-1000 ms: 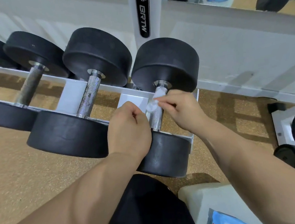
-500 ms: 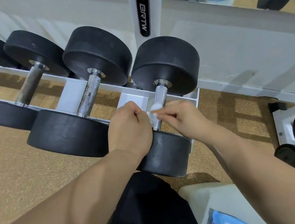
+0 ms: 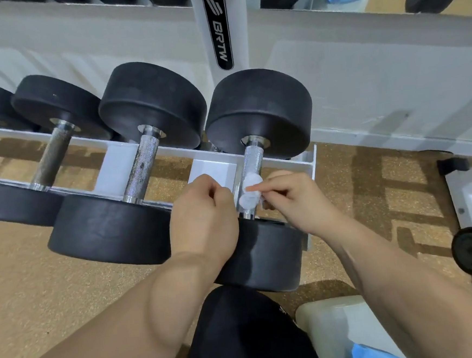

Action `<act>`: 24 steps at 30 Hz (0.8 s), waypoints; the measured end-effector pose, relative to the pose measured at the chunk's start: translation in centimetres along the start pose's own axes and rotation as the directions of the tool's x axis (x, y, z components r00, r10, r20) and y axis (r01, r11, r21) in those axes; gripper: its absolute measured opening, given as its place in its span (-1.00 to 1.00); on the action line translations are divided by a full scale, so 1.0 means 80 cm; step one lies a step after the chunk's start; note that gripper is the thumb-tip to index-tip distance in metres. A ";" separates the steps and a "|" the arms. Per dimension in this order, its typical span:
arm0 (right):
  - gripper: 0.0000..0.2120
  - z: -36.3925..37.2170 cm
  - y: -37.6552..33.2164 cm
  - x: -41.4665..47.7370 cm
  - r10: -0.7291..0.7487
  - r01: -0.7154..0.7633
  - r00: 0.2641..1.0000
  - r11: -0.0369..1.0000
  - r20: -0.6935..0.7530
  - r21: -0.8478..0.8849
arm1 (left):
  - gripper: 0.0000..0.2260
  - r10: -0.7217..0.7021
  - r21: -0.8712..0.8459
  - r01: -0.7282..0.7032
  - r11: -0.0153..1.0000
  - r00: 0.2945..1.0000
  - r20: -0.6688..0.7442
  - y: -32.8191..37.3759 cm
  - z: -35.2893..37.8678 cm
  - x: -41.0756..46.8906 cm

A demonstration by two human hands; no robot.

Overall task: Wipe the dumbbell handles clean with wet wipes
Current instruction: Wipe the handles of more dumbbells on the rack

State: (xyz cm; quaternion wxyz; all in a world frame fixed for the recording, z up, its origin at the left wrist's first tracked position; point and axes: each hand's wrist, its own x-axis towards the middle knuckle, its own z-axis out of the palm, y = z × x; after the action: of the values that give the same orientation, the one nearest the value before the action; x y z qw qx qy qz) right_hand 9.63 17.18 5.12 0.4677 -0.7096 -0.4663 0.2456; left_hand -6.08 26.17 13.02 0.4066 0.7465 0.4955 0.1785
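One stroke is nearly complete: the right hand (image 3: 293,199), pinching the crumpled white wet wipe (image 3: 248,193), has moved it down the knurled steel handle (image 3: 253,157) of the rightmost black dumbbell (image 3: 258,112) to its near end. Left hand (image 3: 203,212) curled alongside; contents indeterminate.

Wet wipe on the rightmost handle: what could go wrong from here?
The wet wipe is bunched into a small wad low on the handle, so the upper knurling may get missed. The knurling could also snag and shred it. The left hand and right hand sit against the near weight head; if that head rolls, fingers could be pinched.
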 end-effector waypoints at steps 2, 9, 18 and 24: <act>-0.73 0.005 0.001 0.013 0.067 -0.061 0.991 0.997 -0.113 0.053 | -0.82 0.022 0.008 -0.022 1.000 1.000 -0.004 0.000 0.001 0.000; -0.96 0.016 0.006 0.013 -0.110 0.104 0.973 0.994 -0.204 -0.041 | -0.80 0.022 0.010 -0.022 1.000 0.999 -0.035 -0.002 0.005 0.003; -0.79 0.011 0.022 0.045 0.073 0.013 0.945 0.966 -0.318 0.258 | -0.79 0.019 0.044 -0.017 0.999 0.999 -0.049 0.002 0.007 0.001; -0.79 0.020 0.031 0.001 0.143 -0.112 0.989 0.874 -0.030 0.473 | -0.80 0.034 0.060 -0.031 0.998 0.999 -0.042 0.000 0.007 0.002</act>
State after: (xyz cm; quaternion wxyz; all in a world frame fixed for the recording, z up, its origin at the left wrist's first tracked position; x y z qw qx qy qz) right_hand 9.47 17.67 2.20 0.6231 -0.6117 -0.3299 0.3588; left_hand -5.64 26.07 12.64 0.3707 0.7622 0.4969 0.1865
